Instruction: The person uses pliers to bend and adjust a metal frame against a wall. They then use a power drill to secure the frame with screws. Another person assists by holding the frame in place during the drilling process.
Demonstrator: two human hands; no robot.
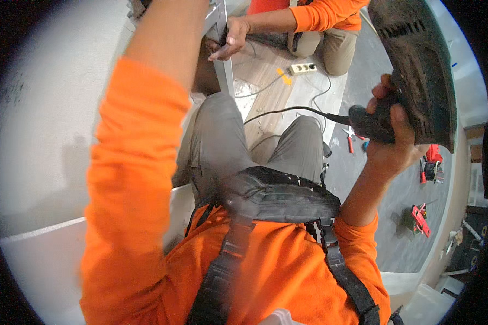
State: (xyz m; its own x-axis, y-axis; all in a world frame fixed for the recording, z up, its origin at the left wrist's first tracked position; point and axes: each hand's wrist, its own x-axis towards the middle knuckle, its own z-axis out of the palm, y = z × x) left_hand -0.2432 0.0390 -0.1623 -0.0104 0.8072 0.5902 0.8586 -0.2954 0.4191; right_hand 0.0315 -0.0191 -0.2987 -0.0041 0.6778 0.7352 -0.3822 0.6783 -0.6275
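In my right hand (396, 135) is the grip of a bulky black corded power tool (417, 59), dusty and with vent slots, whose fingers-wrapped handle has a black cord (287, 110) running left from its end. The tool's upper end passes beyond the top of the picture, so its working tip is hidden. My left forearm (165, 38) reaches up past the top edge beside the pale wall, and the left hand itself is out of sight. Close to that forearm stands a metal frame profile (222, 70), touched by a co-worker's hand (233, 40).
A co-worker in an orange sleeve (322, 16) kneels ahead. On the floor are a white power strip (302, 69), cables and red-handled pliers (350, 142). Red tools (420, 219) lie to the right. The pale wall (49, 135) rises close on my left.
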